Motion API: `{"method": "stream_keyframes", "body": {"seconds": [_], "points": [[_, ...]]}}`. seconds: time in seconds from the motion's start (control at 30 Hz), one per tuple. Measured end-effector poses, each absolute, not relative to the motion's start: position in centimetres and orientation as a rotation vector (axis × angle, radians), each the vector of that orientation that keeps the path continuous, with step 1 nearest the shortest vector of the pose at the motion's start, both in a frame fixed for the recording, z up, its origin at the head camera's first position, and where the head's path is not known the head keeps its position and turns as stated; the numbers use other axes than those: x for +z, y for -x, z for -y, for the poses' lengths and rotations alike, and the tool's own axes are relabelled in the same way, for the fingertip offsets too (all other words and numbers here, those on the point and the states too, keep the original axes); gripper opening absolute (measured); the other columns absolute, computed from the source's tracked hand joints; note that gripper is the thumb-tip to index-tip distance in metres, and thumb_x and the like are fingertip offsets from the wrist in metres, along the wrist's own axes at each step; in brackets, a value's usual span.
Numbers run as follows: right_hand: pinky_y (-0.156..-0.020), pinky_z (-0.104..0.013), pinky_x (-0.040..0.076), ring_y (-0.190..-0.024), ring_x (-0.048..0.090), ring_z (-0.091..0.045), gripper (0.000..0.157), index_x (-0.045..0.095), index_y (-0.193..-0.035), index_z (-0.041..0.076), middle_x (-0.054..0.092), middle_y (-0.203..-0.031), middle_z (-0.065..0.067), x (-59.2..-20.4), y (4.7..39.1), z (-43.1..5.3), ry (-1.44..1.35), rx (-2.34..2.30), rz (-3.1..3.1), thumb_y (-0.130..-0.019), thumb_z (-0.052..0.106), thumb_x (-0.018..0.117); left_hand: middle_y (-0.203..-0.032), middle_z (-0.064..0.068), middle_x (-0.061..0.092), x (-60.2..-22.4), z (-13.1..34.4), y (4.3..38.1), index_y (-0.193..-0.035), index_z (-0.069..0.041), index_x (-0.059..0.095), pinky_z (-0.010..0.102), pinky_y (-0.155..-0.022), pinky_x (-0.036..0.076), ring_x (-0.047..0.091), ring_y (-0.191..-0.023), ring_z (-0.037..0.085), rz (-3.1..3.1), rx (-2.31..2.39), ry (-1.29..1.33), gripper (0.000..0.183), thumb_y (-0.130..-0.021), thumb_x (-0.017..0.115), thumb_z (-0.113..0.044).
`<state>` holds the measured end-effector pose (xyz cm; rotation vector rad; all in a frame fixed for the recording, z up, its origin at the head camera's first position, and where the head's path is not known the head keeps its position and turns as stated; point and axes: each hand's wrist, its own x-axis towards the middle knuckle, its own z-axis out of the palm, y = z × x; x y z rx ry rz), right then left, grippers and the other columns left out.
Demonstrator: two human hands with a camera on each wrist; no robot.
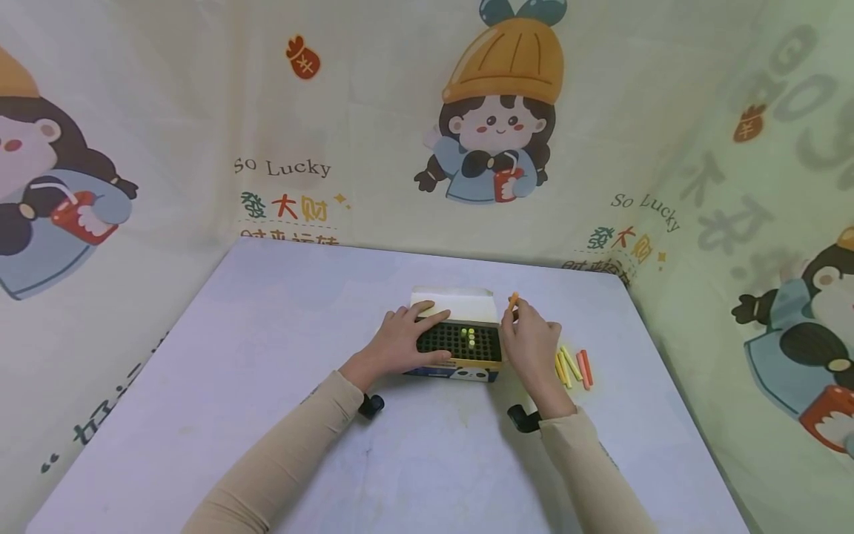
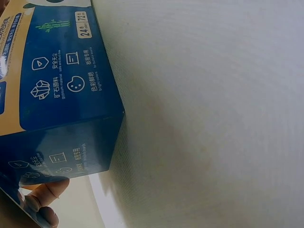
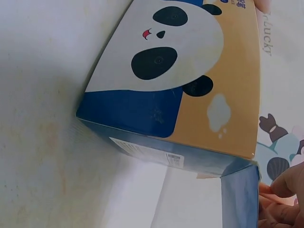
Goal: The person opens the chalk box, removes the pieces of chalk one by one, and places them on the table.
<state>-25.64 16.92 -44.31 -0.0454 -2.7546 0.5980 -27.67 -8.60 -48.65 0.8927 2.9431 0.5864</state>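
An open chalk box [image 1: 467, 371] with a panda on its front stands on the table. Its black holder grid [image 1: 437, 341] has several pale yellow-green chalks [image 1: 471, 338] standing in the holes on its right part. My left hand [image 1: 398, 337] holds the box's left end, thumb along the front rim and fingers spread over the grid toward the lid. Beyond the box's right end, my right hand [image 1: 531, 341] pinches an orange chalk [image 1: 513, 300], tip upward. In the right wrist view its fingers [image 3: 287, 187] show past the side flap.
The raised white lid [image 1: 454, 302] is folded back behind the box. Right of my right hand lie several loose yellow chalks [image 1: 571, 363] and orange-red chalks [image 1: 586, 368]. Printed cloth [image 1: 380, 133] hangs around the table [image 1: 414, 460].
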Motion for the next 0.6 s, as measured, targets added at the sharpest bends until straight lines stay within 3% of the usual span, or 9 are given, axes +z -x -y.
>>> {"method": "stream_keyframes", "body": {"seconds": [0.6], "points": [[-0.095, -0.065, 0.038, -0.085, 0.07, -0.035, 0.04, 0.067, -0.128, -0.003, 0.074, -0.094, -0.016, -44.04, 25.77, -17.83, 0.072, 0.537, 2.766, -0.109, 0.025, 0.047, -0.169, 0.007, 0.026, -48.37, 8.83, 27.56, -0.164, -0.041, 0.028, 0.055, -0.1, 0.037, 0.046, -0.134, 0.037, -2.948, 0.577, -0.911, 0.085, -0.092, 0.055, -0.078]]}}
